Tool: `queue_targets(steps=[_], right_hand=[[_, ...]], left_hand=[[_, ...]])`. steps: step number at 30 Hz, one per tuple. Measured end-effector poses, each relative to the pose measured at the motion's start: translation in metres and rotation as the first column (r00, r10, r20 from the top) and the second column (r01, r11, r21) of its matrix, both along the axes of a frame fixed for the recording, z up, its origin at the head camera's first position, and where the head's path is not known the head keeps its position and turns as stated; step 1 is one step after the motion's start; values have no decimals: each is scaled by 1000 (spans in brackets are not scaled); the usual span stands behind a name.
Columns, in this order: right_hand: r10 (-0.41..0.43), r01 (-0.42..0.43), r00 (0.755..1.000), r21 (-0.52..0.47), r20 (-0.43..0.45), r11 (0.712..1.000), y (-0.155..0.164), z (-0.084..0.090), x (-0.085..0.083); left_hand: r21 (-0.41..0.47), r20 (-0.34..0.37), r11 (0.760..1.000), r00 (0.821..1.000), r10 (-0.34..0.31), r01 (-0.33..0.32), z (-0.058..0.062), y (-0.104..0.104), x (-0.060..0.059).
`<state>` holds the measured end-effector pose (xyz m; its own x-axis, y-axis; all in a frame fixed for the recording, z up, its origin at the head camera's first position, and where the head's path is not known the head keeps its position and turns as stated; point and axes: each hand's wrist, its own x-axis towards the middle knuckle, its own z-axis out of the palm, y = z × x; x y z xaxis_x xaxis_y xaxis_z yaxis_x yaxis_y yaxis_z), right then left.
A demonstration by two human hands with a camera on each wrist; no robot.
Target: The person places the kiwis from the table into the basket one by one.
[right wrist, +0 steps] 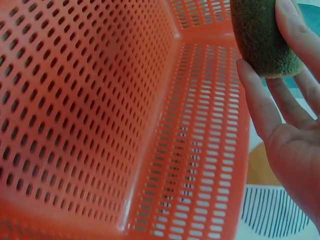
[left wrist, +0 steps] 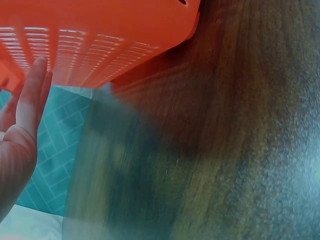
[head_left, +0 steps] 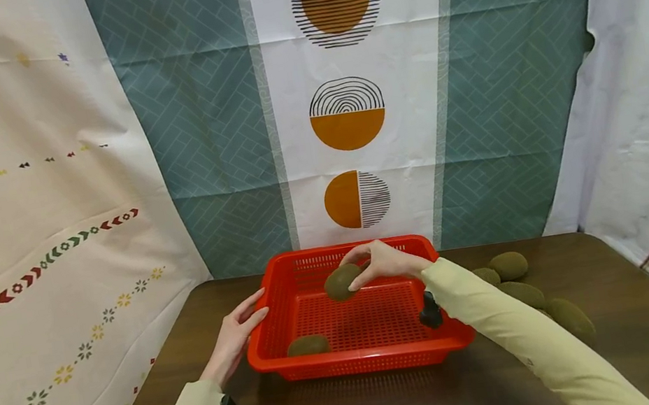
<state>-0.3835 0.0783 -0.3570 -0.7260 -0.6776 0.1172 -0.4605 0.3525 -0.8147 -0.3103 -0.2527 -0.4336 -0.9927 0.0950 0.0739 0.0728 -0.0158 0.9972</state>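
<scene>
Dark wooden worktop (head_left: 395, 404): right hand (head_left: 386, 262), fingers clamped on a kiwi (head_left: 342, 282), above red basket (head_left: 273, 363); left hand (head_left: 232, 337), fingers straight, touches its wall.

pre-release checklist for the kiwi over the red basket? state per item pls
1. Right hand grips held kiwi: ok.
2. Held kiwi is over the red basket, inside its rim: ok.
3. Basket floor below it bare; the kiwi already inside lies at the near left: ok.
4. Left hand steadies the basket's left wall with straight fingers: ok.
5. Basket flat on table: ok.
6. Height above the floor: cannot tell.
</scene>
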Motion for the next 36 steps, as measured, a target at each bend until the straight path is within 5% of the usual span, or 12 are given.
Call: queue_targets(steps=[8, 36], right_hand=[[60, -57, 997, 58, -51, 997, -24, -14, -9], [42, -39, 999, 119, -21, 992, -79, -53, -21]], left_hand=[[4, 28, 999, 999, -42, 42, 22, 5, 14], [19, 22, 999, 999, -37, 37, 23, 8, 14]])
